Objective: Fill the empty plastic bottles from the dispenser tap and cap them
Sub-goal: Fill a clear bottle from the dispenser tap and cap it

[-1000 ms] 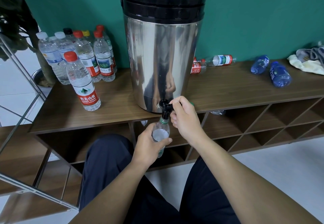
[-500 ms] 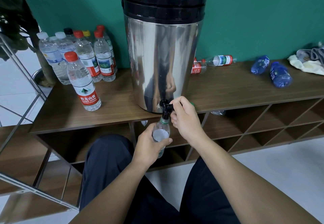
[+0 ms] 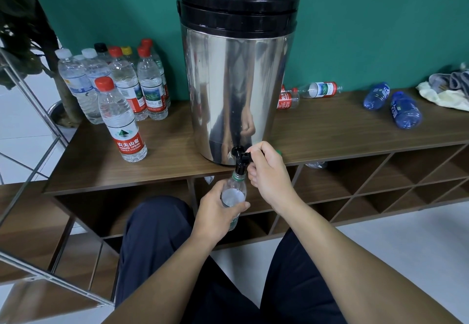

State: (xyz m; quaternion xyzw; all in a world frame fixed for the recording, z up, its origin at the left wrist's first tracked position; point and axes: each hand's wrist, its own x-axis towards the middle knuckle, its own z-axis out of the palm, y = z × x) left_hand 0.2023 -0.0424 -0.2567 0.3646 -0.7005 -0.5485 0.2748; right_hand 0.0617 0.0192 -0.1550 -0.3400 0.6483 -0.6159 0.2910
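The clear plastic bottle with the green neck ring (image 3: 234,191) sits right under the black tap spout (image 3: 240,165), mouth pressed up against it, just below the front edge of the brown wooden shelf top (image 3: 330,130). The left hand (image 3: 215,212) wraps its fingers round the bottle's body, a firm grasp from the side. The right hand (image 3: 269,171) is curled on the tap's black lever, thumb and fingers pinching it. Whether water is running I cannot tell; the bottle shows a pale, cloudy patch inside but no clear level.

This looks like the filling step, and the trick is alignment: keep the mouth square under the spout, hold the bottle upright without squeezing the thin wall, and watch the level so the lever can be let go before it brims. A soft bottle gripped too hard would likely spill as it fills.

Above them stands the tall stainless-steel dispenser with a black lid (image 3: 237,95), mirror-bright. A green cap (image 3: 279,151) peeks out on the shelf just behind the right hand, probably this bottle's. To the left, a cluster of capped clear water bottles (image 3: 116,85) stands upright, one red-capped bottle (image 3: 120,120) set forward. To the right, clear bottles with red labels (image 3: 322,90) lie on their sides, and further off two blue plastic bottles (image 3: 390,105), so there seems to be more to fill.
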